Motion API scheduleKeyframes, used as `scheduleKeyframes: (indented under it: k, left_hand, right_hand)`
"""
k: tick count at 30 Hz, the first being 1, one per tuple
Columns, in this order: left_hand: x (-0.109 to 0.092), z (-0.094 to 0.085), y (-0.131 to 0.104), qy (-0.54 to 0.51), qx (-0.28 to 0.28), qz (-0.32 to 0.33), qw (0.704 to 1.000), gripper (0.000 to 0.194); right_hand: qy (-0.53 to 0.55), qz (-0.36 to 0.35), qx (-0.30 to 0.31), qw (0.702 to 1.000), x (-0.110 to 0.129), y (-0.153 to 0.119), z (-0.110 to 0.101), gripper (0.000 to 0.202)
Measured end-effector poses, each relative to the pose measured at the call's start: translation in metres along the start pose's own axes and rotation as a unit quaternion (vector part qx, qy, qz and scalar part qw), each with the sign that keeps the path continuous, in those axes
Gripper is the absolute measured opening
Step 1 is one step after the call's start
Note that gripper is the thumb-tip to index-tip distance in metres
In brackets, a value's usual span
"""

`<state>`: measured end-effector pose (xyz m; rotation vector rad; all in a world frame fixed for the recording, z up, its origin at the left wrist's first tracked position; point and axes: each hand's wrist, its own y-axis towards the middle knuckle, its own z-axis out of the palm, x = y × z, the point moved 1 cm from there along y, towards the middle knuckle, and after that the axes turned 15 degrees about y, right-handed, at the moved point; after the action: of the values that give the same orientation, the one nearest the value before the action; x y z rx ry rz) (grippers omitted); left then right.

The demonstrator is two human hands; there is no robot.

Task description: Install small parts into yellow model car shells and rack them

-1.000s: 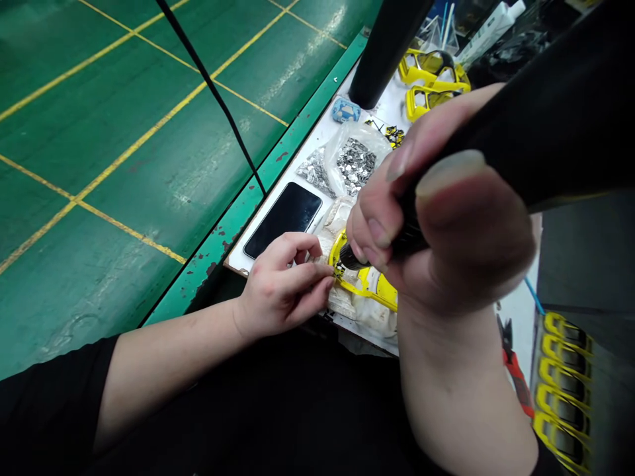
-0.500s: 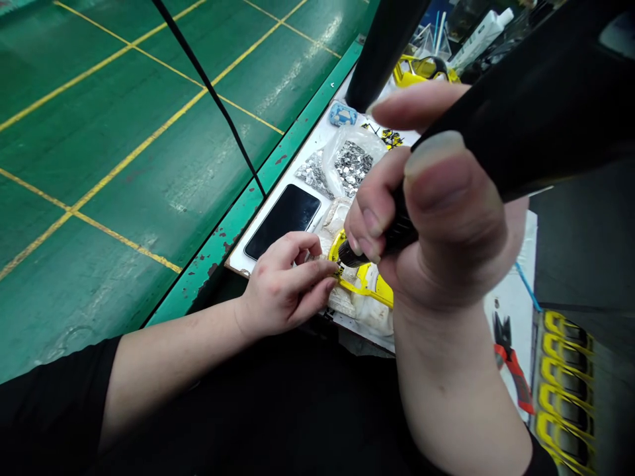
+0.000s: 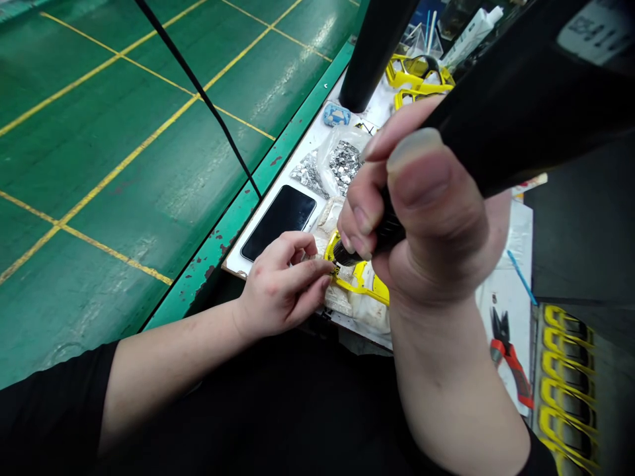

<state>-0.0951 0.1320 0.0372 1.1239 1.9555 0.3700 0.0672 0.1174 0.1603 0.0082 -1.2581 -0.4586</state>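
My right hand (image 3: 421, 218) is wrapped round a black electric screwdriver (image 3: 516, 99), a pale label on its upper body. The ridged nose of the driver points down at the left end of a yellow plastic frame (image 3: 364, 289). That frame lies on a worn whitish fixture (image 3: 374, 314), partly hidden behind my right hand. At the same end of the frame, my left hand (image 3: 285, 281) has thumb and forefinger closed beside the driver's nose. Something small and dark is at those fingertips, too small to name.
Left of the fixture lies a black phone (image 3: 278, 221). Behind it are an open bag of small silvery pieces (image 3: 343, 162) and a blue block (image 3: 336, 114). Red-handled pliers (image 3: 510, 360) lie at right, near stacked yellow-and-black frames (image 3: 568, 383). A black cord (image 3: 198, 92) crosses the green surface.
The view has shifted slightly, so the table's contents appear further left. The screwdriver's nose sits closer over the frame, and more of its label shows. Both hands keep nearly the same pose.
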Motion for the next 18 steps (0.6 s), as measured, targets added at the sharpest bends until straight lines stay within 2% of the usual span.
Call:
scheduleKeyframes:
  k: [2,4,9,13,18]
  left_hand:
    - [-0.0001,0.0,0.0001,0.004,-0.001,0.0,1.0,0.018]
    - [-0.0003,-0.0001,0.0002,0.007,-0.001,0.0,1.0,0.018]
    - [-0.0007,-0.0003,0.001,0.009,-0.001,0.001,1.0,0.017]
    - [-0.0007,-0.0002,0.001,0.012,-0.004,0.005,1.0,0.018]
    - [-0.0009,0.0001,0.0005,0.016,-0.002,0.003,1.0,0.018]
  right_hand:
    - [0.027,0.023,-0.033,0.999,0.0004,0.0004,0.0026,0.056]
    - [0.036,0.034,-0.034,0.998,0.0008,-0.0002,0.0059,0.057]
    - [-0.002,0.021,-0.076,0.997,0.0005,-0.003,0.0071,0.039]
    - [0.034,0.034,-0.051,0.998,-0.0002,0.0,0.0046,0.055]
    - [0.027,0.018,-0.041,0.999,-0.0011,0.0003,0.0037,0.059]
